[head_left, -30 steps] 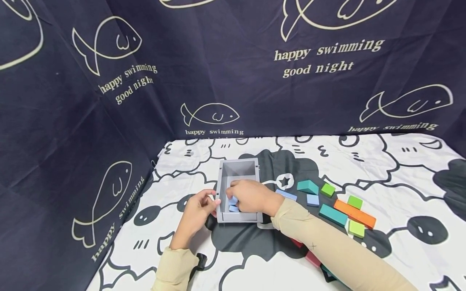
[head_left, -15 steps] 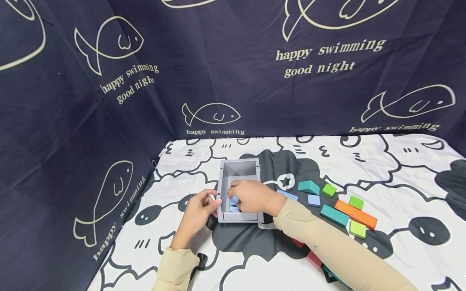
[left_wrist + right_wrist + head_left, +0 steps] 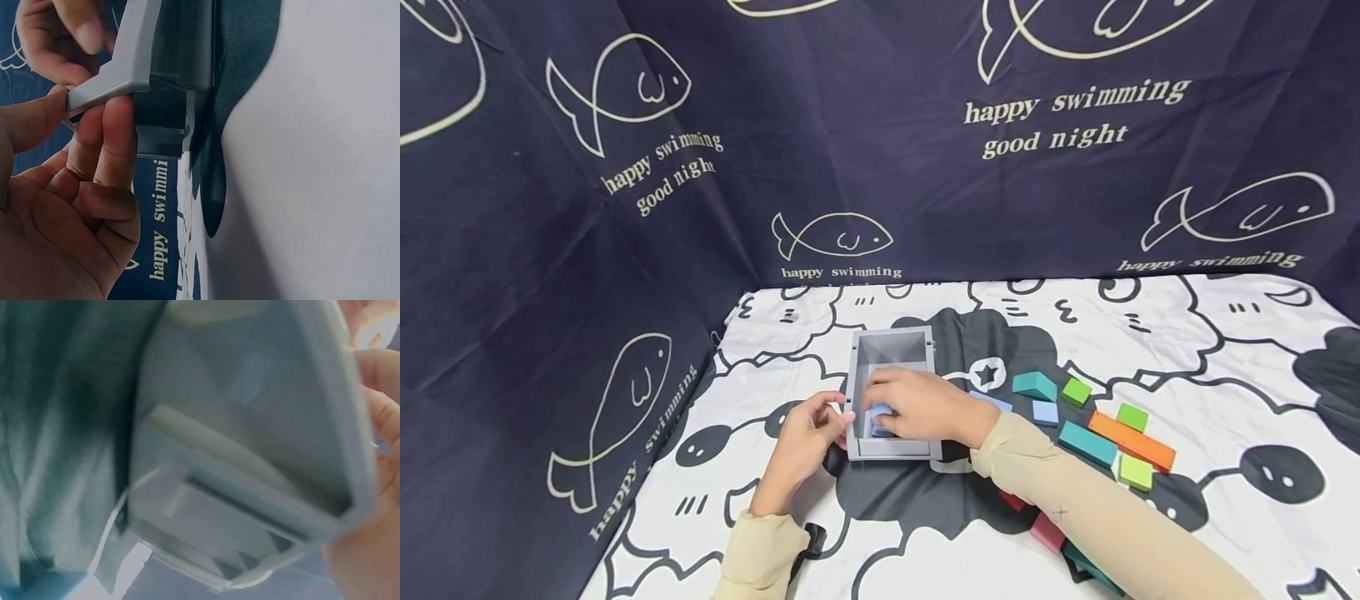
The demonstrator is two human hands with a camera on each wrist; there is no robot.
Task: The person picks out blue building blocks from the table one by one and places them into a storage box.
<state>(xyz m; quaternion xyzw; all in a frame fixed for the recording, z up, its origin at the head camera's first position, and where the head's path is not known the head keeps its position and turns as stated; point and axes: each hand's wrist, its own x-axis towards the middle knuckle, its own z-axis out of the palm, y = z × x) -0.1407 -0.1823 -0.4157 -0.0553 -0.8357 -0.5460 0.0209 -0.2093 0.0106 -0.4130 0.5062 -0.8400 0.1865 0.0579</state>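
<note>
A grey box (image 3: 895, 451) with an open top stands on the cloth in the head view. My left hand (image 3: 807, 435) pinches its left rim between thumb and fingers; the left wrist view shows this left hand (image 3: 69, 219) on the grey rim (image 3: 140, 44) up close. Over the near part of the box reaches my right hand (image 3: 928, 406), fingers loosely extended down inside. Small blue blocks (image 3: 881, 411) lie just below its fingers, partly covered. The blurred right wrist view shows the box wall (image 3: 331, 412) and my left hand (image 3: 369, 550) beside it.
Right of the box lie loose blocks: a teal triangular block (image 3: 1034, 385), a blue block (image 3: 1045, 412), an orange bar (image 3: 1142, 446), a teal bar (image 3: 1087, 443) and several green ones. Red blocks (image 3: 1047, 532) sit partly under the right sleeve. A dark curtain (image 3: 880, 150) hangs behind.
My right hand's fingers have loosened from a curled pinch and spread slightly over the blue blocks, showing more of them. The left hand and box have stayed in place.
</note>
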